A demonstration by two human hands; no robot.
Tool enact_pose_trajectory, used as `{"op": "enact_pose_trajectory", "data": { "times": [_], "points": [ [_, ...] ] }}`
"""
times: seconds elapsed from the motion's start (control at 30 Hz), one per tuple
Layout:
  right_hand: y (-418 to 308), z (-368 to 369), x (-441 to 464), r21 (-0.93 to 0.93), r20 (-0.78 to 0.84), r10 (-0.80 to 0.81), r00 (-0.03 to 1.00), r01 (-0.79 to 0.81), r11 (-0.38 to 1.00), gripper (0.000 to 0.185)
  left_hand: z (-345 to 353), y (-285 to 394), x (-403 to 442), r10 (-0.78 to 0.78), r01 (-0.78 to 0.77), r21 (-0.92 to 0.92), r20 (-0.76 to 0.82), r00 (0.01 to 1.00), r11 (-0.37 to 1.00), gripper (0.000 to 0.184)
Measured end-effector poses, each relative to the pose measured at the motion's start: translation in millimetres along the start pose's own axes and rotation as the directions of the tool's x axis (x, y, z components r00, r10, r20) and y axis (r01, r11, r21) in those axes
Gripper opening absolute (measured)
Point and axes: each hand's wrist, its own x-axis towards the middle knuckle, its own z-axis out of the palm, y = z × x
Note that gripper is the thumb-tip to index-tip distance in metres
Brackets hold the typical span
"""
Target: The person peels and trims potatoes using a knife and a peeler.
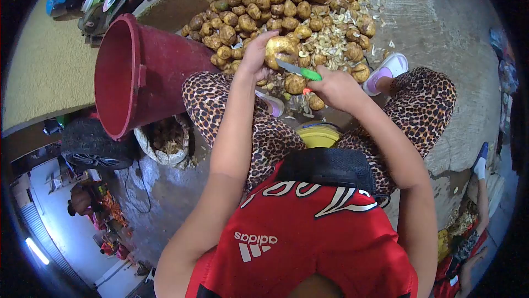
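Observation:
My left hand (255,58) is closed around the side of a round, yellowish-brown, potato-like tuber (280,50), held above the pile. In my right hand (337,90) is a small knife (309,74) with a green handle. Its grey blade points left and lies against the tuber's lower right side; whether it cuts in cannot be made out. Just beyond both hands spreads a large heap of similar brown tubers (264,1), with pale peelings (326,50) scattered over its right part. A loose tuber (295,84) rests on the floor below the knife.
A large dark red bin (165,64) lies tilted at the left, its mouth facing left. Below it are a white sack (160,152) with brown contents and a tyre (93,146). Something yellow (318,135) sits between my knees. Other people are at the lower left and lower right edges.

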Motion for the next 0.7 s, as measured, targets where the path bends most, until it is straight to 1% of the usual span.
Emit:
{"op": "enact_pose_trajectory", "data": {
  "times": [0.1, 0.2, 0.3, 0.33, 0.4, 0.5, 0.53, 0.6, 0.63, 0.7],
  "points": [
    [1.4, 2.5, 3.9, 0.017, 0.0, 0.01, 1.0, -0.01, 1.0, 0.012, 16.8, -4.2, -5.6, 0.044, -0.052, -0.081, -0.092, 0.995, 0.995, 0.025],
    [7.2, 6.0, 6.2, -0.001, 0.01, 0.006, 1.0, -0.006, 1.0, 0.012, 18.6, -3.3, -6.2, 0.07, -0.062, 0.048, -0.168, 0.983, 0.997, 0.031],
    [10.4, 7.9, 7.9, -0.039, -0.026, -0.013, 1.0, 0.012, 0.999, 0.013, 12.9, 2.6, -6.5, -0.043, 0.062, 0.14, -0.13, 0.991, 0.988, 0.032],
    [10.7, 8.1, 8.7, -0.055, -0.044, -0.023, 0.999, 0.021, 0.998, 0.013, 11.0, 1.4, -4.6, -0.057, 0.065, 0.096, -0.088, 0.994, 0.993, 0.03],
    [9.9, 9.1, 8.2, -0.05, -0.024, 0.025, 0.999, -0.027, 0.998, 0.013, 11.0, -2.9, -2.3, -0.076, 0.076, 0.01, -0.004, 0.997, 0.997, 0.028],
    [14.5, 14.7, 7.9, -0.024, -0.028, 0.061, 0.998, -0.062, 0.998, 0.014, 24.3, -10.9, -0.7, 0.099, -0.089, 0.056, -0.222, 0.97, 0.994, 0.03],
    [15.6, 17.6, 7.8, -0.009, -0.031, 0.065, 0.997, -0.065, 0.998, 0.015, 22.2, -13.4, 1.6, 0.098, -0.086, 0.067, -0.201, 0.975, 0.994, 0.03],
    [19.8, 18.4, 7.6, -0.037, -0.02, 0.071, 0.997, -0.072, 0.997, 0.015, 16.2, -12.9, 5.0, 0.104, -0.09, 0.09, -0.161, 0.981, 0.992, 0.031],
    [20.7, 17.9, 8.1, -0.051, -0.015, 0.072, 0.997, -0.072, 0.996, 0.015, 14.7, -6.4, 0.1, -0.012, 0.032, 0.147, -0.138, 0.99, 0.989, 0.031],
    [20.1, 16.2, 9.7, -0.045, 0.0, 0.09, 0.996, -0.09, 0.995, 0.015, 12.3, -9.5, 3.1, -0.032, 0.041, 0.086, -0.109, 0.994, 0.995, 0.032]
  ]
}}
